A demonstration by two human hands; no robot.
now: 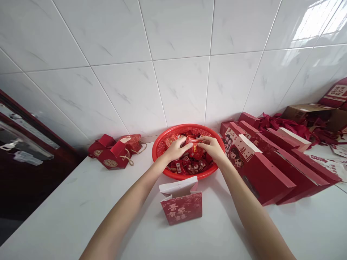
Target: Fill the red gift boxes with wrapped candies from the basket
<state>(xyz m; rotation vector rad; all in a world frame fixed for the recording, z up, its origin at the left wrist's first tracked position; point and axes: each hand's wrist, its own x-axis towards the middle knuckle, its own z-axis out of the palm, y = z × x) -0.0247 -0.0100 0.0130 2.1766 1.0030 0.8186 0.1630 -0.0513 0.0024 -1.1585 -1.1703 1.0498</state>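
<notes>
A red plastic basket (184, 177) full of red-wrapped sweets (187, 164) stands against the tiled wall. Over it, my left hand (176, 148) and my right hand (211, 147) meet from either side at a red packet (194, 147), thumbs and fingers closed on its edges. Just in front of the basket, a red paper bag (182, 208) with pale lettering stands upright, its top open towards the basket. The inside of the bag is mostly hidden.
Small red boxes (112, 159) with rope handles sit at the left. Several red paper bags (260, 177) stand in rows at the right. Behind them lie dark red ribbons (287, 126) and a cardboard box (300, 110). The table's left edge slants past a dark cabinet.
</notes>
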